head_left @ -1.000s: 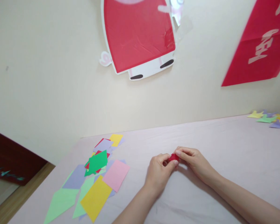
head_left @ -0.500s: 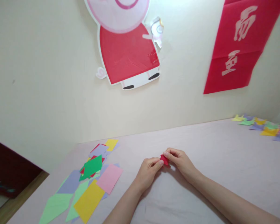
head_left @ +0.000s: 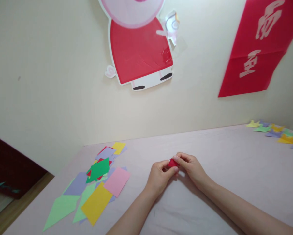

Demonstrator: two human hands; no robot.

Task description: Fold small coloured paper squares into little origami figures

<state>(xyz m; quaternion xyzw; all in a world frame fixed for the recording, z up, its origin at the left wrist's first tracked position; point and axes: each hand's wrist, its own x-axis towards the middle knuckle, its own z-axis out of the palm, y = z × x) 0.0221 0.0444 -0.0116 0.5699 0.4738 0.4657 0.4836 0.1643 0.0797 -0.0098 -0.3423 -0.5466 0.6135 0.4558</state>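
A small folded piece of red paper point(head_left: 173, 163) is held just above the pale pink cloth, between both hands. My left hand point(head_left: 161, 174) pinches its left and lower side, the thumb lying across the front. From the right, my right hand point(head_left: 190, 166) grips the upper right part of the same paper between thumb and fingers. The fingers cover much of it, so its full folded shape cannot be made out.
Loose sheets of coloured paper lie at left, among them a green sheet point(head_left: 98, 169), a yellow sheet point(head_left: 96, 203) and a pink sheet point(head_left: 117, 181). Several folded paper pieces point(head_left: 273, 133) stand in rows at the far right. The wall point(head_left: 161, 111) rises behind the table.
My left thumb has moved right across the front of the red paper, covering more of its lower part. The view has shifted slightly, moving the wall pictures to the right.
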